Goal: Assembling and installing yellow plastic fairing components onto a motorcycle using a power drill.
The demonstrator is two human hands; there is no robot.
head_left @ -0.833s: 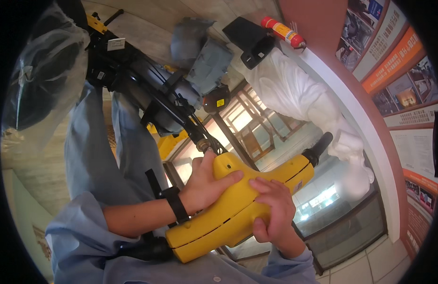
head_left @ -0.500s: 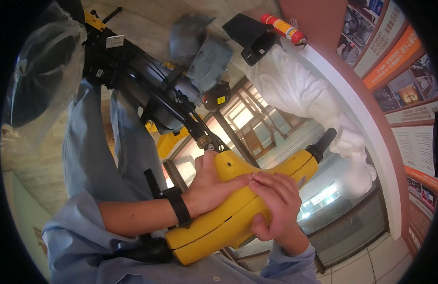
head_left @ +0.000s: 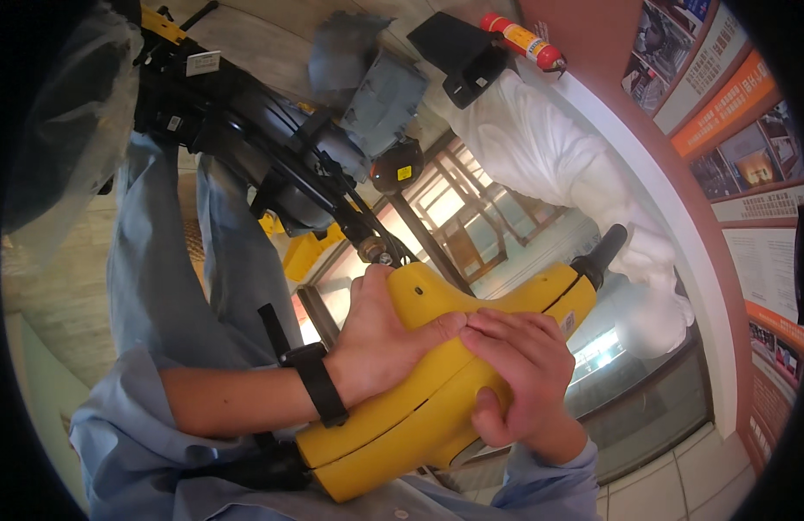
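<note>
A yellow plastic handlebar cover (head_left: 393, 438) lies slanted across my front, from lower left to upper right. Black grips stick out of its ends: one grip (head_left: 603, 252) at the upper right, the other (head_left: 254, 469) at the lower left beside my shirt. My left hand (head_left: 376, 343) is wrapped over the cover's far edge, its thumb lying along the top; a black strap circles that wrist. From the right, my right hand (head_left: 525, 369) clasps the cover, fingertips on top touching the left thumb and its own thumb lower on the near side. The cover's underside is hidden.
Beyond the cover is a black scooter frame (head_left: 271, 148) with cables and a threaded steering stem end (head_left: 373, 250). Grey panels (head_left: 380, 95), a black plastic part (head_left: 458, 56), a white-wrapped bundle (head_left: 549, 156) and a red fire extinguisher (head_left: 523, 42) are around a glass-topped case (head_left: 628, 373).
The handlebar cover has tilted slightly, its right grip higher and its lower left end lower. Both hands keep their hold, the right one having moved slightly right along with the cover.
</note>
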